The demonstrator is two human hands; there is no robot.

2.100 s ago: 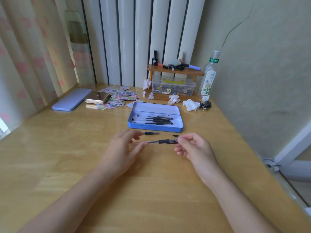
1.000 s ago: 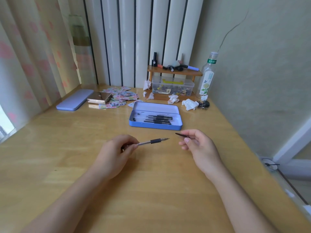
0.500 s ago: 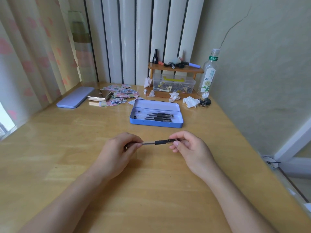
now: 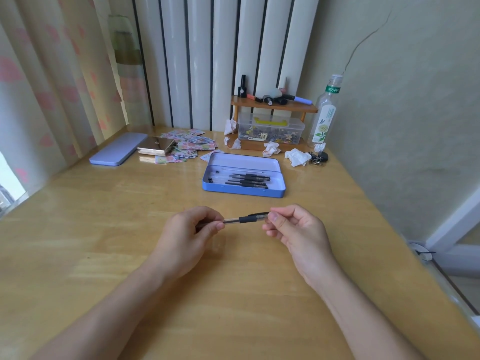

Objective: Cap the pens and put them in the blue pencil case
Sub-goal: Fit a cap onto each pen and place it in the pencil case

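Pen [image 4: 244,219]: level above my desk [image 4: 104,216], left hand [image 4: 187,235] pinching its barrel, right hand [image 4: 296,229] gripping the cap end. Blue pencil case [image 4: 242,192]: open behind, holding several pens.

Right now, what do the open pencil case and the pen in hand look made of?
Pencil case: probably painted metal tin; thin rolled rim, smooth blue sheen. Pen: clear plastic barrel, see-through, with a matte black grip, likely rubber. Table: varnished light wood, visible grain and glare.
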